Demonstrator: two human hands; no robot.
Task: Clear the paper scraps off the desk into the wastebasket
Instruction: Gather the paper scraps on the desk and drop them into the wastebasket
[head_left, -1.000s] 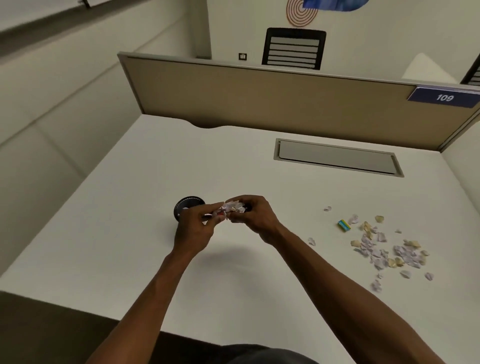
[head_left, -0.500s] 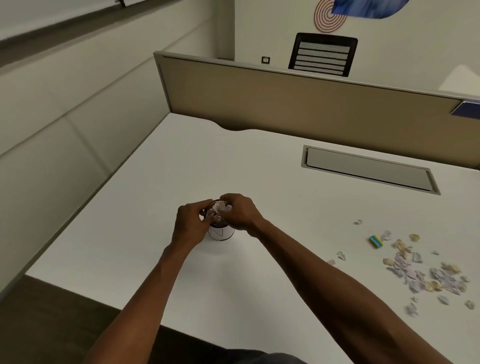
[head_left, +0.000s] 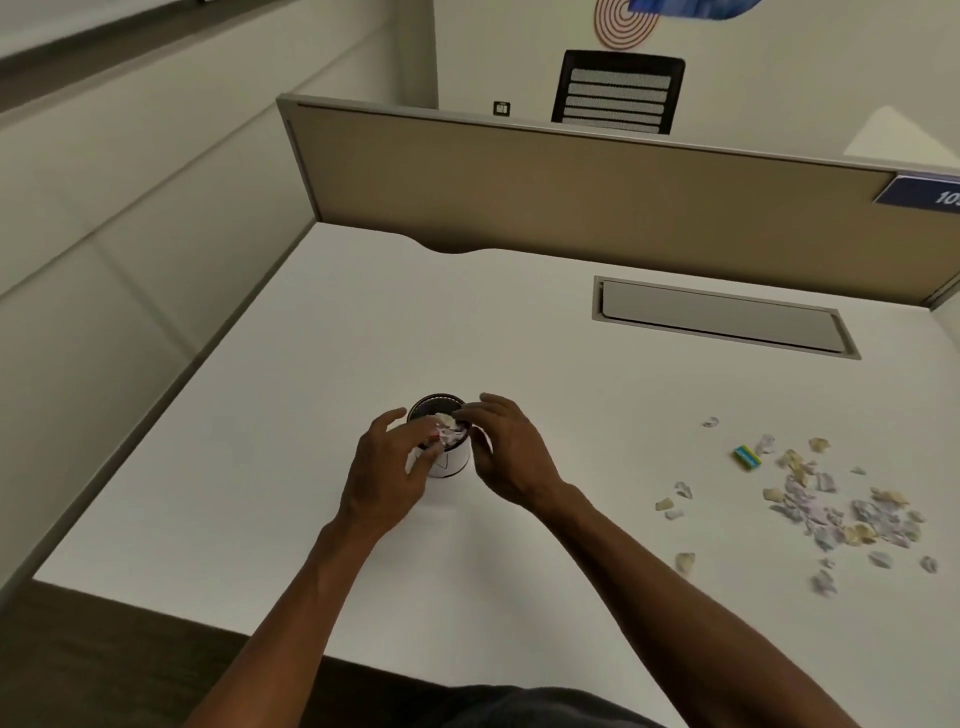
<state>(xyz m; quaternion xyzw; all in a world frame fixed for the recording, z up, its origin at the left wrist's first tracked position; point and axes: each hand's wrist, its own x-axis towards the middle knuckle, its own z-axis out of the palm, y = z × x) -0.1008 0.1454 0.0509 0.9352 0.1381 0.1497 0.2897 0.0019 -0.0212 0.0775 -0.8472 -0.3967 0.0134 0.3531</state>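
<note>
Paper scraps (head_left: 831, 512), light, soft and best pinched or swept together, lie strewn on the desk (head_left: 519, 338) well off to the right of both hands, while a wad sits in the small wastebasket (head_left: 441, 447) between the open left hand (head_left: 387, 475) and open right hand (head_left: 511, 452).

wastebasket (head_left: 451, 457) partly hidden by hands, nameplate (head_left: 924, 191) number cut off
</note>
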